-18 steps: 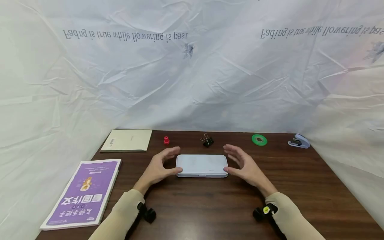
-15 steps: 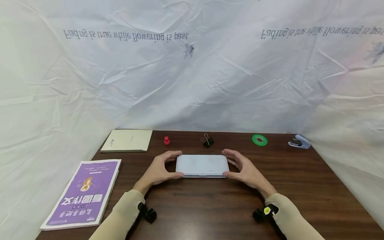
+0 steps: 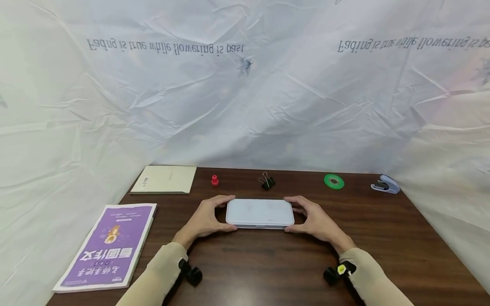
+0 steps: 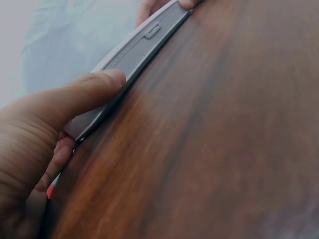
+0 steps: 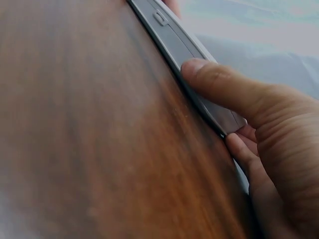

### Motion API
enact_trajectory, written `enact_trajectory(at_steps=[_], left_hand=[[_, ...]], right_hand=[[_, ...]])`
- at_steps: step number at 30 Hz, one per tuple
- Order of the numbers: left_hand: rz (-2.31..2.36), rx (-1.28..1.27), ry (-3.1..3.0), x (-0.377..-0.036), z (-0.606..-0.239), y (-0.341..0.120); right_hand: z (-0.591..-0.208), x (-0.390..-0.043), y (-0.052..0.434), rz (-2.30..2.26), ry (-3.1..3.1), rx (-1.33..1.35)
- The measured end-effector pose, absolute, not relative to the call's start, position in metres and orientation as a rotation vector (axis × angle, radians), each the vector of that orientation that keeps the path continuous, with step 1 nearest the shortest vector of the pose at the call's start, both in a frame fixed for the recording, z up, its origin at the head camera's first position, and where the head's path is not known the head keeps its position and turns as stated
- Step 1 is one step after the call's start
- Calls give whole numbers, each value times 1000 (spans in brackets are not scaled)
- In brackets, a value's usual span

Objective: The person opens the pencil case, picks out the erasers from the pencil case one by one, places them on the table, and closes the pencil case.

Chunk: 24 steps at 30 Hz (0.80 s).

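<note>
A flat white pencil case with rounded corners lies at the middle of the brown table, its long side facing me. Both hands grip it by its ends. My left hand has its thumb on the near side and its fingers round the far left corner. Mirroring this, my right hand holds the right end, thumb in front and fingers behind. In the left wrist view, the left thumb presses the grey side wall, and a small latch shows farther along. The case's bottom edge is close over the tabletop.
Along the back lie a cream notebook, a small red stepped piece, a black binder clip, a green tape roll and a pale blue stapler. A purple book lies at left. White sheeting hangs behind.
Both hands have closed in on the pencil case, thumbs lowering from its top edge to its near side and fingers coming against the far corners. The head view has shifted slightly.
</note>
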<state>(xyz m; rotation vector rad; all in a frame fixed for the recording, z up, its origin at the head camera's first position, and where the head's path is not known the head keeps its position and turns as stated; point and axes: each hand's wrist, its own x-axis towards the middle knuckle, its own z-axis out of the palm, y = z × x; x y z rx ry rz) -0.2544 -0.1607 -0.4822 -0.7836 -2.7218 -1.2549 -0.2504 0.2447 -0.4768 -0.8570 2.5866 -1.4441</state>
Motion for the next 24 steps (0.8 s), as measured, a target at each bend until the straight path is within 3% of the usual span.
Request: enact_trajectory(at_steps=[24], left_hand=[[-1227, -684, -2764, -251, -478, -152]], right_hand=[[-468, -262, 248, -1532, 2571, -649]])
